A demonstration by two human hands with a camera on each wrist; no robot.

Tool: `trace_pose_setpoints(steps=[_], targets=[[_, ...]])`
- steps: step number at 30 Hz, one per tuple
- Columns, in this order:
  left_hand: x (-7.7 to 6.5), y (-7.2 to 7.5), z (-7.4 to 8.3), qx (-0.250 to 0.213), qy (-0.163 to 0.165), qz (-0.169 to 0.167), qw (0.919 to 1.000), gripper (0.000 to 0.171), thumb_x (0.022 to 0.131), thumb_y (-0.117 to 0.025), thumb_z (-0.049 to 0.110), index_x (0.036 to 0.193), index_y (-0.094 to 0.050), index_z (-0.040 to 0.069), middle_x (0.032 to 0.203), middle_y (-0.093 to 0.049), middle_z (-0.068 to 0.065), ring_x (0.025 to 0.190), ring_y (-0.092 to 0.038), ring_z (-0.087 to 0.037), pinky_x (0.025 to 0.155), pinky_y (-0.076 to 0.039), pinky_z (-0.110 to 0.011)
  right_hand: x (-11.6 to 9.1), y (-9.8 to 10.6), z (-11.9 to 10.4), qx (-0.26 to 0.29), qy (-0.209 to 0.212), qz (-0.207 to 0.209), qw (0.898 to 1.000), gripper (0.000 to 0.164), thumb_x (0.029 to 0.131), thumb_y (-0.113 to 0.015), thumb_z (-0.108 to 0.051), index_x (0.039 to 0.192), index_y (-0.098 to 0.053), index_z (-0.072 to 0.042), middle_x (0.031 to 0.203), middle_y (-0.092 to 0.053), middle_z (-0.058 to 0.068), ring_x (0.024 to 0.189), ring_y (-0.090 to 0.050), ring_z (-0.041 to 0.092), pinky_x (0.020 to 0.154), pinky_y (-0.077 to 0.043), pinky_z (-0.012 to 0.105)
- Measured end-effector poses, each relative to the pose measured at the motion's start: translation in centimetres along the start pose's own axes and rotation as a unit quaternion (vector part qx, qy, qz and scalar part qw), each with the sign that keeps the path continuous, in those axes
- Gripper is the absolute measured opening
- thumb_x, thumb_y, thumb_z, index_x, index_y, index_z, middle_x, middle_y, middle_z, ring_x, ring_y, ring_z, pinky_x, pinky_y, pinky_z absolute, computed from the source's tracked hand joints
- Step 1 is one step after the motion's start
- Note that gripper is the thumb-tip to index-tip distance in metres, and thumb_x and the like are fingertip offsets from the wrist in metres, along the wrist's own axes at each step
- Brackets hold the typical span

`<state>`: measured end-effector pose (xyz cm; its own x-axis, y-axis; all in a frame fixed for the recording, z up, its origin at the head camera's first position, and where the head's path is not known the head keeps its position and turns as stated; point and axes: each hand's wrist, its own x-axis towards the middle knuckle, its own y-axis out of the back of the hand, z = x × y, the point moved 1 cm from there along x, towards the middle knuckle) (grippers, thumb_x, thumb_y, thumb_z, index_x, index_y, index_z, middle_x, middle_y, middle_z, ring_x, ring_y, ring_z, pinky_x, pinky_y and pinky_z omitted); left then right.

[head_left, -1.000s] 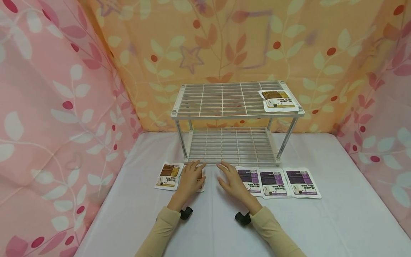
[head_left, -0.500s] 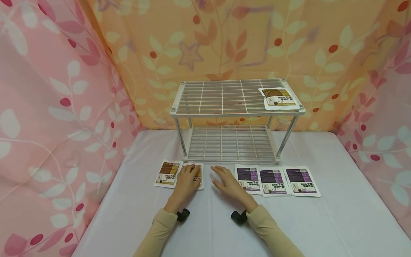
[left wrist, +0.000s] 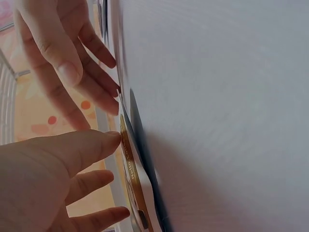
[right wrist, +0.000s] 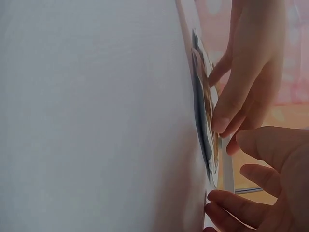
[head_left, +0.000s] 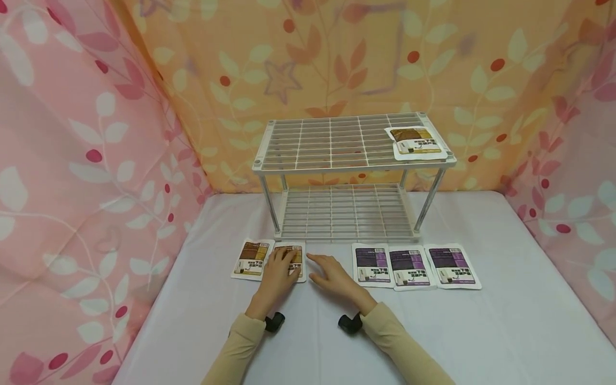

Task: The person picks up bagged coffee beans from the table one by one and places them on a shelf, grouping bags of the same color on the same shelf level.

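Observation:
My left hand [head_left: 277,275] lies over a flat white pouch with a brown and gold label [head_left: 297,258], its fingertips touching the face. In the left wrist view the pouch [left wrist: 137,179] shows edge-on, the thumb against it. My right hand [head_left: 334,275] is just right of that pouch, low over the cloth, fingers extended and holding nothing. The right wrist view shows its fingertips [right wrist: 219,194] by the pouch's near end. Left of the left hand lies a second brown and gold pouch [head_left: 252,260]. Several fingers' undersides are hidden in the head view.
Behind the hands stands a two-tier white wire rack [head_left: 332,144]. On its top right lies another brown and gold pouch [head_left: 416,143]. Three purple-labelled pouches [head_left: 410,269] lie in a row at the right. Patterned cloth walls [head_left: 110,176] surround the white table [head_left: 308,347].
My right hand has moved left, away from the purple pouches and toward the pouch under my left hand. The left hand has shifted slightly left and stayed on that pouch.

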<state>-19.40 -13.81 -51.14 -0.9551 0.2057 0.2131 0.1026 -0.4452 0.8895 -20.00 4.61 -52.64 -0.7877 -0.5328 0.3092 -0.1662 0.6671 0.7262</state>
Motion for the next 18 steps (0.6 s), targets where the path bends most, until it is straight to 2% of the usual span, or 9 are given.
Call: trace_pose_setpoints(steps=[18], targets=[[0.0,-0.6,-0.4,-0.055,0.027,0.002,0.9981,0.051,0.082,-0.07,0.025,0.127,-0.054,0.007,0.138,-0.037,-0.027,0.122,-0.03,-0.053,0.092,-0.037,-0.064,0.7,-1.1,-0.8,-0.014,0.006,-0.012,1.0,0.048,0.087,-0.06,-0.017,0.13,-0.049,0.0,0.127,-0.055,0.017,0.115,-0.049,0.036,0.094,-0.04,0.052]])
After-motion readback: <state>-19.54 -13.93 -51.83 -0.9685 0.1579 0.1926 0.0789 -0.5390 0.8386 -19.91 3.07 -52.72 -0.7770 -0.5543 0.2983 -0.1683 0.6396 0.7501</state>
